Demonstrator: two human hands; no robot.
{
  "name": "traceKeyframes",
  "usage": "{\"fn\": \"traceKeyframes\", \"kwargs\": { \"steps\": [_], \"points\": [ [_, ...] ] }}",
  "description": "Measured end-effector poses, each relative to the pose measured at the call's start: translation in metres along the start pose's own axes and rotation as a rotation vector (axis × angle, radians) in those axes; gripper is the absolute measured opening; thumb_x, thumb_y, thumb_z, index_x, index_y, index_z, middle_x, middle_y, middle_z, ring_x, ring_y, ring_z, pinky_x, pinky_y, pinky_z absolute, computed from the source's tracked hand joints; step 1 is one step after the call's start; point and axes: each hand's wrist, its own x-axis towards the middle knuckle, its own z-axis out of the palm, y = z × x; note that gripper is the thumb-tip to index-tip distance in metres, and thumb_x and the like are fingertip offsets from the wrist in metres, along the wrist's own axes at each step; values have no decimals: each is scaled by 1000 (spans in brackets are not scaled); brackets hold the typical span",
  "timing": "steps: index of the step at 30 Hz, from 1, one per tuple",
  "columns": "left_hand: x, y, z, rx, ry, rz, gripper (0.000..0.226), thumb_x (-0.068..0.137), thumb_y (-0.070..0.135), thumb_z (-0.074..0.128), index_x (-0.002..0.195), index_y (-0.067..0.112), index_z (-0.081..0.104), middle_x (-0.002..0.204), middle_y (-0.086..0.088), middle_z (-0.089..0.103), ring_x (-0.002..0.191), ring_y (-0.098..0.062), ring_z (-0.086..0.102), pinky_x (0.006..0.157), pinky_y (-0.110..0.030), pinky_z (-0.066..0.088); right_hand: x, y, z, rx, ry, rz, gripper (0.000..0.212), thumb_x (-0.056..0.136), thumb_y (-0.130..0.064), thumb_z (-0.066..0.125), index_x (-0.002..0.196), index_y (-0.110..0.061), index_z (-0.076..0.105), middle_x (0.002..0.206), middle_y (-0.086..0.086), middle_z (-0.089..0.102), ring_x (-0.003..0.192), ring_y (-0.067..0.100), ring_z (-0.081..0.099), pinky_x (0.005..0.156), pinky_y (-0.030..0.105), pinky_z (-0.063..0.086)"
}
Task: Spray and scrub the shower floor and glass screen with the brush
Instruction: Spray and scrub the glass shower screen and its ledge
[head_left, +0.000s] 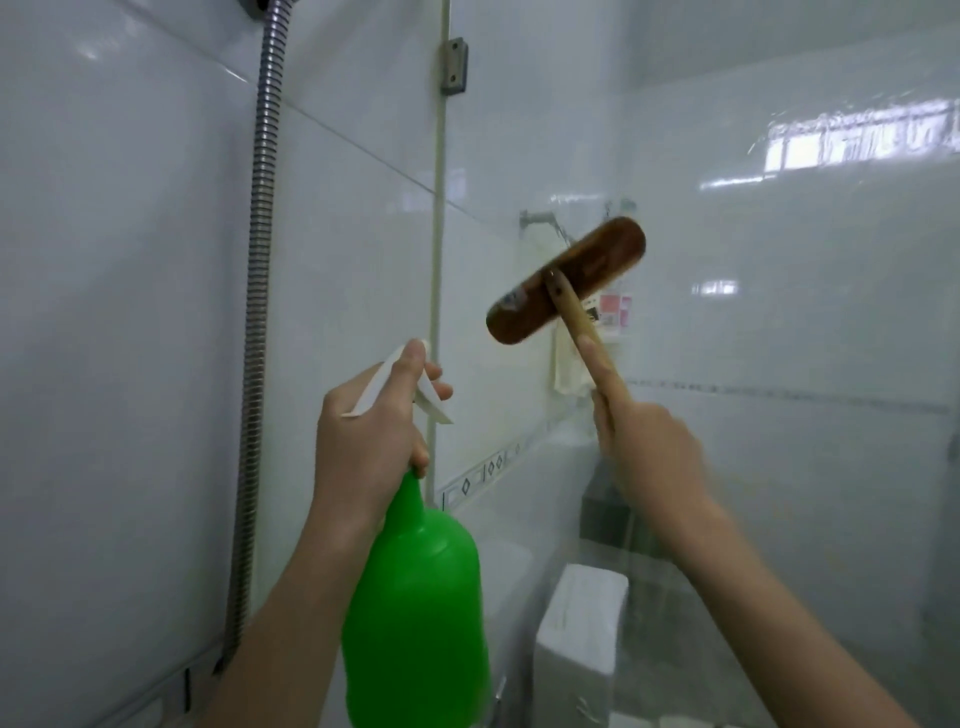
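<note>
My left hand (363, 436) grips the white trigger head of a green spray bottle (418, 608), held upright at centre with its nozzle toward the upper left. My right hand (644, 447) grips the wooden handle of a brush (566, 280), index finger stretched along the handle. The brown oblong brush head is tilted and lies against the glass screen (779, 312), which fills the right half of the view. The shower floor is out of view.
A metal shower hose (260, 260) hangs down the white tiled wall on the left. The screen's edge strip with a metal bracket (453, 65) runs vertically at centre. Behind the glass show a toilet cistern (582, 634), a tap and a hanging cloth.
</note>
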Motion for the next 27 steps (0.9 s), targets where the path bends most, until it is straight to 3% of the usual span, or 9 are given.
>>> {"fn": "traceKeyframes", "kwargs": {
  "steps": [2,6,9,13,16,22,24,26,27],
  "points": [
    [-6,-6,-2,-17,-16,6,34,98,50,62,79,27,79,85,4,80,36,-13,42,41,-21,41,-28,13,-1,-41,-37,-14,68,104,-27,40,152,-40,-7,51,-7,36,35,4,37,36,19,40],
    [-16,-8,8,-42,-22,-31,30,98,48,62,75,39,79,85,5,80,37,-13,40,44,-23,40,52,1,-29,-37,89,-18,56,106,-32,26,153,-40,-3,64,5,50,45,14,48,49,33,52],
    [-26,-5,21,-108,-20,-48,31,98,45,62,72,40,79,85,3,80,35,-11,41,41,-21,41,70,9,-43,-35,101,9,55,106,-31,25,153,-41,-3,82,18,61,47,16,47,47,30,45],
    [-37,-3,32,-155,-65,-63,33,98,45,63,72,36,80,86,1,80,36,-12,42,41,-21,41,-57,38,-21,29,7,104,63,104,-26,35,152,-44,-3,52,1,45,38,11,41,36,27,37],
    [-46,-4,37,-212,-120,-101,31,96,47,64,75,32,81,87,-4,80,33,-11,40,39,-22,40,-85,45,-21,60,-55,118,65,104,-25,36,151,-43,-4,51,-2,43,38,9,40,38,23,39],
    [-61,-2,55,-262,-171,-130,32,97,45,63,78,27,82,89,-7,80,31,-10,39,36,-20,36,28,39,-65,70,120,83,55,105,-29,28,153,-40,4,80,19,61,58,26,56,60,45,55],
    [-67,-3,60,-275,-188,-142,34,97,45,63,79,24,81,89,-7,80,31,-11,39,36,-20,37,-8,54,-59,106,127,152,58,104,-28,32,153,-41,4,65,10,56,52,21,53,52,39,53],
    [-71,-5,62,-263,-209,-134,33,95,47,63,79,24,81,89,-6,80,31,-11,39,36,-21,36,-72,64,-47,166,122,201,62,103,-25,39,152,-42,7,52,0,46,41,10,43,39,17,37],
    [-73,-7,63,-254,-224,-127,32,93,50,64,80,25,80,90,-6,80,31,-10,39,36,-21,36,-97,66,-45,199,115,219,62,102,-24,42,152,-42,9,49,-3,42,38,6,38,36,16,32]
  ]
}}
